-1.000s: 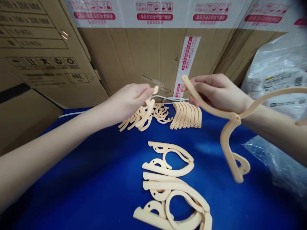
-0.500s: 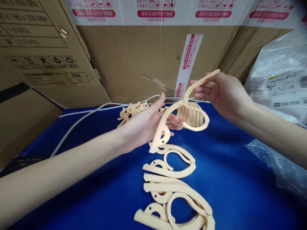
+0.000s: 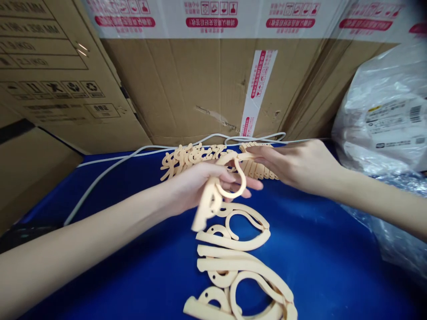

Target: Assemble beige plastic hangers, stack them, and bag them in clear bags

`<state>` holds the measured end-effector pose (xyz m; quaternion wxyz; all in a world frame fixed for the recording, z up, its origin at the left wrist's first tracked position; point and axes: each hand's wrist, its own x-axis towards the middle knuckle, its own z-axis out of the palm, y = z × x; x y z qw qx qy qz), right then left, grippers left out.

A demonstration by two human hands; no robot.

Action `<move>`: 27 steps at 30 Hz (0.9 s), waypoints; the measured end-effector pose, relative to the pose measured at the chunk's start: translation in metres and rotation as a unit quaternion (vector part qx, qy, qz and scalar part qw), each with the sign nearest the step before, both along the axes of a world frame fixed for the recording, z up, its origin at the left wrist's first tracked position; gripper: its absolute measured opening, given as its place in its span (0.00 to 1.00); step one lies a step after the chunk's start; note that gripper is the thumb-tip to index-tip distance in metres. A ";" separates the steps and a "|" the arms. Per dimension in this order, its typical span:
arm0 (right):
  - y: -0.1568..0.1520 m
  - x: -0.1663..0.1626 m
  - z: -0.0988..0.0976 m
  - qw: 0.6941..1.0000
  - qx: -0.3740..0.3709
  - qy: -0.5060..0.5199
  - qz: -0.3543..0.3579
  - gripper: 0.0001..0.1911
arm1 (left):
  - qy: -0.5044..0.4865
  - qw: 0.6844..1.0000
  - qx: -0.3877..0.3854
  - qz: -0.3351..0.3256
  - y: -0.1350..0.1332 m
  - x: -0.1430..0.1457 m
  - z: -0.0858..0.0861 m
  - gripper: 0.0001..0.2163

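Note:
A beige plastic folding hanger is held up between both hands, its hook loop hanging below the joint. My left hand is closed around its near part, thumb on top, some fingers stretched out behind the loop. My right hand pinches the hanger's far arm from the right. Just below the hands, a folded hanger lies on the blue surface. Closer to me, more folded hangers lie overlapping, partly cut off by the lower edge.
Behind the hands lie a heap of beige hanger parts and a neat row of similar pieces. A white cable runs along the back left. Cardboard boxes wall the far side. Clear plastic wrap bulges at the right.
My right hand has moved down and turned over, bringing the hanger's raised arm down toward level. My left hand has shifted slightly left and down with the hanger.

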<state>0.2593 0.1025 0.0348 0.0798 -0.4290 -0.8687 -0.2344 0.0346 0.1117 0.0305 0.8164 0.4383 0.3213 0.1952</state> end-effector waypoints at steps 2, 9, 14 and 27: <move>-0.002 0.001 -0.004 1.000 0.002 -0.007 0.011 0.22 | -0.010 0.999 -0.028 -0.022 -0.006 0.003 -0.003 0.11; -0.004 0.003 -0.003 0.966 -0.130 0.221 0.019 0.21 | -0.083 0.988 -0.088 -0.096 -0.013 0.015 0.005 0.08; -0.014 -0.002 -0.004 0.949 -0.164 0.265 0.048 0.14 | -0.093 0.990 -0.067 -0.079 -0.004 0.012 0.009 0.04; -0.012 -0.007 -0.007 0.999 0.002 0.055 0.001 0.16 | -0.048 0.993 -0.019 -0.106 0.001 0.017 0.002 0.05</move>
